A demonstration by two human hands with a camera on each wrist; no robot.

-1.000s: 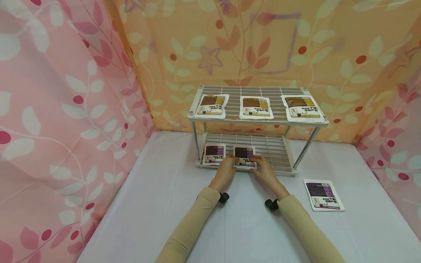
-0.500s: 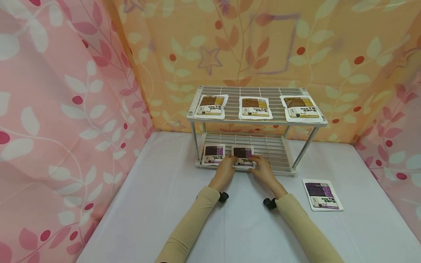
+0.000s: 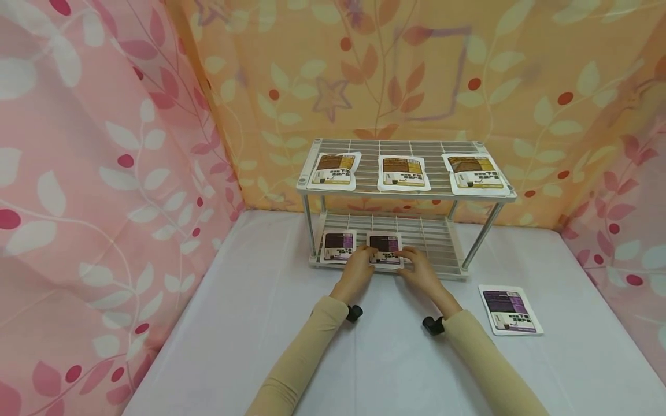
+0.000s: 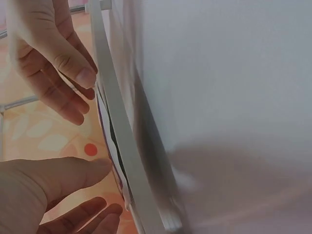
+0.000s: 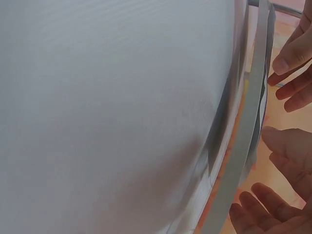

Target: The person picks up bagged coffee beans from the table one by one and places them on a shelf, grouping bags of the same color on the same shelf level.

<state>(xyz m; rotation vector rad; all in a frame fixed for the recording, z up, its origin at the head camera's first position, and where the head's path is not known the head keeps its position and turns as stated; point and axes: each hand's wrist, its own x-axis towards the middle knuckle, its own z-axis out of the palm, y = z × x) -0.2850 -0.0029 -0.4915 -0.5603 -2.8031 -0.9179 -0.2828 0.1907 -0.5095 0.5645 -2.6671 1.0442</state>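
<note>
On the lower tier of a white wire rack (image 3: 439, 254) lies a flat white pouch (image 3: 386, 242) with a dark purple label. My left hand (image 3: 358, 268) is at its left side, fingers loosely bent and the thumb tip right at the pouch edge. At the right side my right hand (image 3: 418, 271) reaches over the label's corner, its fingers relaxed and spread. In the left wrist view the pouch (image 4: 108, 134) shows edge-on along the shelf's front rail (image 4: 124, 141). Another purple-labelled pouch (image 3: 338, 245) lies just left of my left hand.
Three pouches with brown and yellow labels, left (image 3: 333, 171), middle (image 3: 403, 173) and right (image 3: 477, 174), rest on the upper tier above my hands. One more purple pouch (image 3: 511, 310) lies on the white tabletop (image 3: 395, 358) to the right. Metal posts (image 3: 484, 236) carry the rack.
Both hands stay at the middle pouch on the lower tier, which keeps its place. The right wrist has swung slightly to the right; the head view has tilted a little.
</note>
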